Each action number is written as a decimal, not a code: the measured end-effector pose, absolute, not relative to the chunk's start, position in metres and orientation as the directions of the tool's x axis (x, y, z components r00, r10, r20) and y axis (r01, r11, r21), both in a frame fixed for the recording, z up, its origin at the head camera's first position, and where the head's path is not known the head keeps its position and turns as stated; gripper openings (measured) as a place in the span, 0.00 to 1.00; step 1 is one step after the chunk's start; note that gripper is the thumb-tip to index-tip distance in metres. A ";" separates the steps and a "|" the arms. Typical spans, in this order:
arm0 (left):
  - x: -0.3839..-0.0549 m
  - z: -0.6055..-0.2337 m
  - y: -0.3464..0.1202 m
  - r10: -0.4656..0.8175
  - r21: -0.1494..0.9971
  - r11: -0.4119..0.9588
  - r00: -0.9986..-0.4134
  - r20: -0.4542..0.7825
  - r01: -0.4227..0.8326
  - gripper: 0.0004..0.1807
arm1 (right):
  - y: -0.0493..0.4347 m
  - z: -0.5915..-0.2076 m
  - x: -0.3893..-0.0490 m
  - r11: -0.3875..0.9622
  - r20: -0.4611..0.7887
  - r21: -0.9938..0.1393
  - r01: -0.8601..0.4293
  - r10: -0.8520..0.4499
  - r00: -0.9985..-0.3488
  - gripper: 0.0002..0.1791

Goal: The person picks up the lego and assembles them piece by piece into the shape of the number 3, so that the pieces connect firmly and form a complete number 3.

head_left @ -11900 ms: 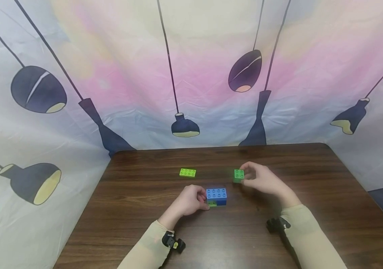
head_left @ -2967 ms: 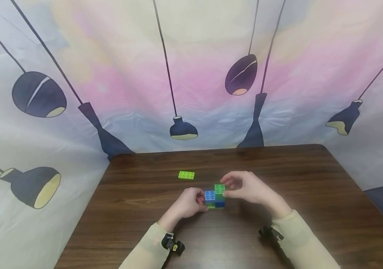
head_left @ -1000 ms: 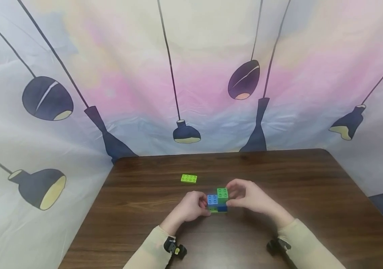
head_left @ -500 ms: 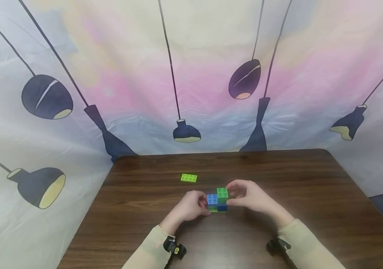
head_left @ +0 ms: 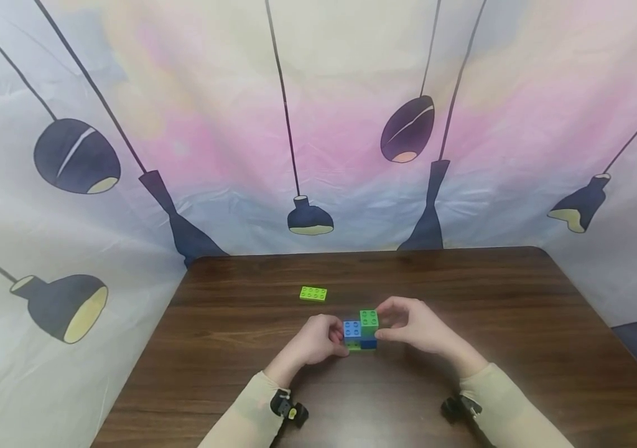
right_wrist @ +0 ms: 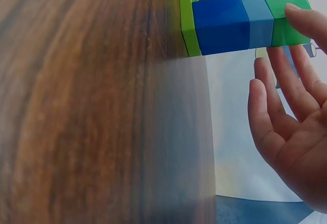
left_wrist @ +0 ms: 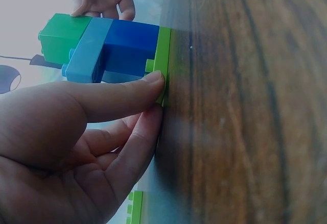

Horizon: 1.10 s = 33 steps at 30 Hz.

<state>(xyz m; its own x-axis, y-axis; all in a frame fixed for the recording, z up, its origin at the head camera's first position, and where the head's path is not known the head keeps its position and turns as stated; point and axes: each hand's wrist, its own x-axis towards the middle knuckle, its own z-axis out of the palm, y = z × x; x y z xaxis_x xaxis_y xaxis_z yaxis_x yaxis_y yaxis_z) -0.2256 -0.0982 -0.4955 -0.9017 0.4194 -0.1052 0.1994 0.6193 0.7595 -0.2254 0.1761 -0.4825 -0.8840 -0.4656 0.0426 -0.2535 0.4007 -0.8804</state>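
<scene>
A small stack of toy building bricks stands on the table between the hands. Its base is a lime plate (left_wrist: 162,50), with a dark blue brick (left_wrist: 132,43) on one half. Across that lies a light blue brick (head_left: 351,329), whose left part overhangs the base. On its right half sits a green two-by-two brick (head_left: 369,318). My left hand (head_left: 314,342) pinches the free left end of the lime plate between thumb and finger. With thumb and fingers my right hand (head_left: 418,326) holds the green brick from the right; its other fingers are spread below, seen in the right wrist view.
A loose lime plate (head_left: 313,294) with studs up lies behind the stack, a little to the left. The brown wooden table (head_left: 229,311) ends at the back against a printed cloth (head_left: 229,155). A small camera is strapped on each wrist.
Earlier, the right hand held the green brick apart, right of the stack. It has since come left onto the light blue brick. Over the last second both hands stay almost still.
</scene>
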 end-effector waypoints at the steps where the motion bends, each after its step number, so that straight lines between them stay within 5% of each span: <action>1: -0.226 -0.496 -0.098 0.419 0.759 0.620 -0.902 -0.106 0.199 0.16 | 0.176 -0.483 -0.226 0.399 0.043 -0.881 -0.254 -0.468 -0.883 0.22; 24: -0.232 -0.482 -0.122 0.506 0.798 0.569 -0.850 -0.149 0.199 0.21 | 0.175 -0.480 -0.223 0.419 0.029 -0.873 -0.251 -0.468 -0.883 0.21; 33: -0.248 -0.471 -0.147 0.403 0.790 0.579 -0.913 -0.061 0.203 0.21 | 0.175 -0.480 -0.224 0.426 0.036 -0.866 -0.262 -0.470 -0.882 0.21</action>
<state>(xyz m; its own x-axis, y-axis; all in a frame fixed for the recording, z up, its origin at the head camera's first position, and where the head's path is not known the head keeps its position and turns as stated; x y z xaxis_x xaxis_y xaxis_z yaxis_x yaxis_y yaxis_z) -0.2479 -0.1469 -0.4708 -0.9130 0.4032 -0.0611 0.2027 0.5787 0.7899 -0.2240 0.1750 -0.4800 -0.8819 -0.4700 0.0357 -0.2622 0.4262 -0.8658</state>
